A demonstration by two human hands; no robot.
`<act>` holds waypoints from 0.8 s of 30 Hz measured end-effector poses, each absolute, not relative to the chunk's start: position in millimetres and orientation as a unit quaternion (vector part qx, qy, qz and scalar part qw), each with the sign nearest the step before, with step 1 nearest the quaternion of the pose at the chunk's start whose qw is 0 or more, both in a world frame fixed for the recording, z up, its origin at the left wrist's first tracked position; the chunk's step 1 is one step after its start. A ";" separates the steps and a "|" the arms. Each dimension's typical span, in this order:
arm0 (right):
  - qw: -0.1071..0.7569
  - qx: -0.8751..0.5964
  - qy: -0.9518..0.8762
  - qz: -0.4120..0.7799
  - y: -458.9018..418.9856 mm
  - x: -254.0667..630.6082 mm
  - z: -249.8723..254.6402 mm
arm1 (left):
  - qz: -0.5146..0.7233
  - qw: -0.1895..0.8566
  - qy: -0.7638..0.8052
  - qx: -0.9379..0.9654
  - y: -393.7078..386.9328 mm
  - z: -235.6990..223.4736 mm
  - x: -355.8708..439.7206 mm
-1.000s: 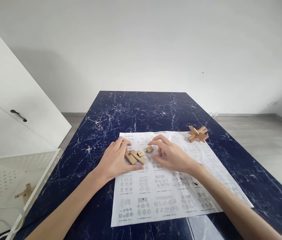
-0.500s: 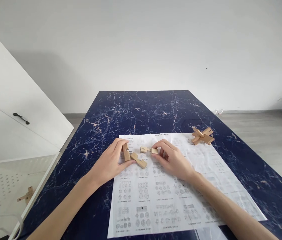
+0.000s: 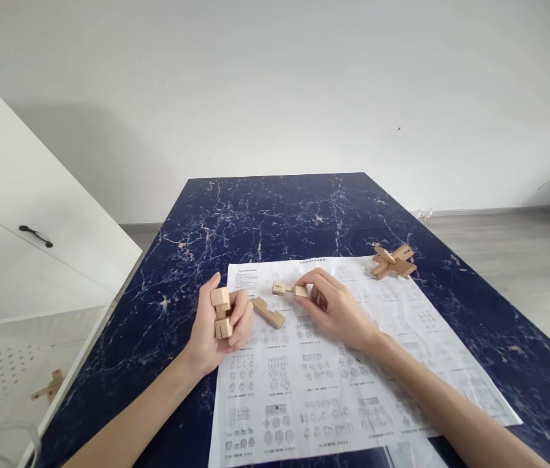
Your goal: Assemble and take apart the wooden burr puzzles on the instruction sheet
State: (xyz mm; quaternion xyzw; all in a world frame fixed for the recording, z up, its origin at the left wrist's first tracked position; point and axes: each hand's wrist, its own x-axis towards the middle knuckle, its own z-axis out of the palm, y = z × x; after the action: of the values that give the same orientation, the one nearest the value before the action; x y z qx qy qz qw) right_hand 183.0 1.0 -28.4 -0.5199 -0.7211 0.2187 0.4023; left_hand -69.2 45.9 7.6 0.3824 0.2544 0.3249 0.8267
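Note:
My left hand (image 3: 221,325) is turned palm-up and closed around a notched wooden puzzle piece marked 1 (image 3: 223,313), lifted off the sheet. Between the thumb and fingers of my right hand (image 3: 331,302) is the right end of another notched wooden puzzle piece (image 3: 285,289), marked with a numeral at its left end. It rests low over the paper. A third notched wooden piece (image 3: 269,312) lies slanted on the printed instruction sheet (image 3: 314,390), between my hands and touched by neither.
An interlocked wooden puzzle (image 3: 394,261) stands at the sheet's far right corner on the dark blue marbled table (image 3: 265,221). To the left are a white cabinet (image 3: 26,195) and a white perforated tray (image 3: 2,351) with a wooden cross-shaped piece (image 3: 49,385) and a cable.
My left hand has picked up the piece marked 1 and turned it upright in the palm. My right hand has come onto the numbered piece, which now lies apart from the slanted one.

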 end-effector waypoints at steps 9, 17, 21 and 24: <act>0.395 -0.522 -0.726 0.213 0.2 182.3 -28.7 | 0.317 0.801 0.286 0.419 37.0 2.5 -62.8; 0.400 -0.524 -0.724 0.203 -1.1 181.7 -26.6 | 0.299 0.762 0.321 0.477 34.4 3.1 -61.0; 0.409 -0.530 -0.715 0.200 -1.5 181.7 -26.8 | 0.303 0.753 0.327 0.483 32.3 7.6 -59.9; 0.425 -0.562 -0.675 0.217 -1.4 181.8 -25.3 | 0.321 0.730 0.338 0.500 30.1 9.4 -58.5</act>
State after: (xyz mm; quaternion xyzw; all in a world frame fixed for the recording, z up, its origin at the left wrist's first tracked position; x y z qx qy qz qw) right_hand 181.8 -1.4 -25.3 -0.5622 -0.6752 0.2172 0.4252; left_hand -58.5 30.1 9.4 0.5003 0.3376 0.3205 0.7301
